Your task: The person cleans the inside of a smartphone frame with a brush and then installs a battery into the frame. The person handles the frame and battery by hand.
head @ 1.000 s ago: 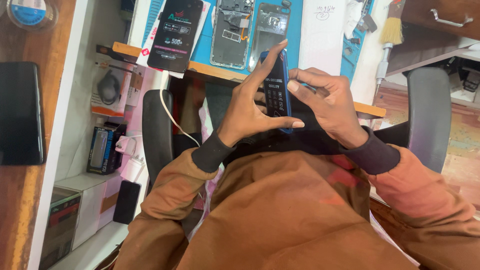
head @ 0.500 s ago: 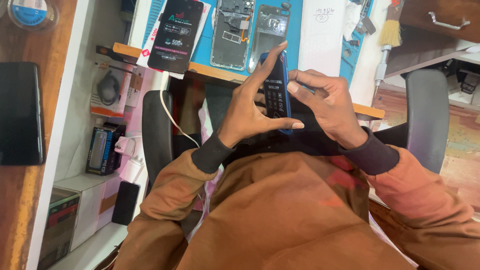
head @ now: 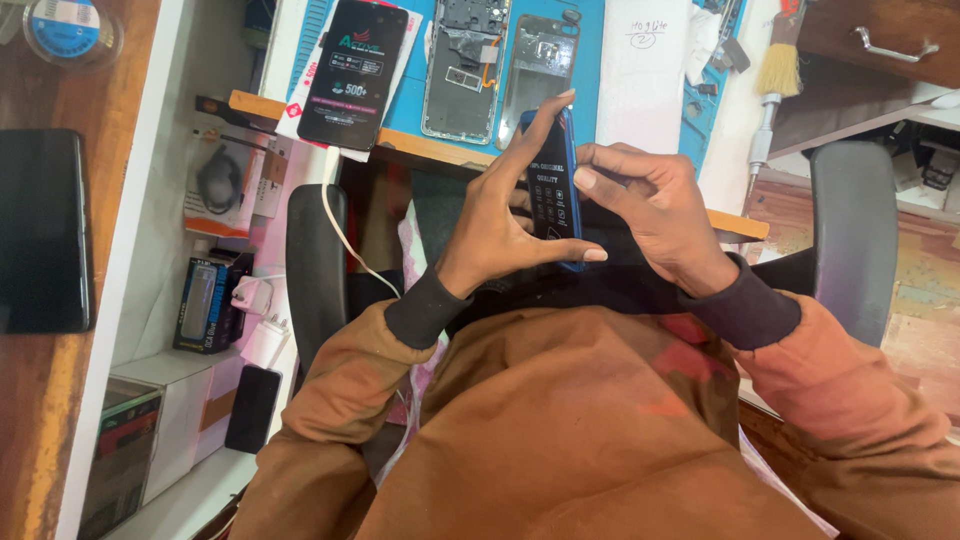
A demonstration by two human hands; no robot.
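Note:
I hold a slim blue phone part with a dark printed film (head: 553, 190) upright over my lap, just in front of the desk edge. My left hand (head: 500, 225) grips it along its left side, fingers up its edge and thumb under its lower end. My right hand (head: 650, 215) is curled against its right edge, fingertips pinching at the film near the top. Brown sleeves with dark cuffs cover both arms.
On the blue mat (head: 410, 90) lie a black phone screen on its packet (head: 355, 70), an opened phone frame (head: 465, 65) and a clear back cover (head: 540, 60). A brush (head: 772, 70) lies at the right. A dark phone (head: 40, 230) rests on the left wooden shelf; chair armrests (head: 850, 230) flank me.

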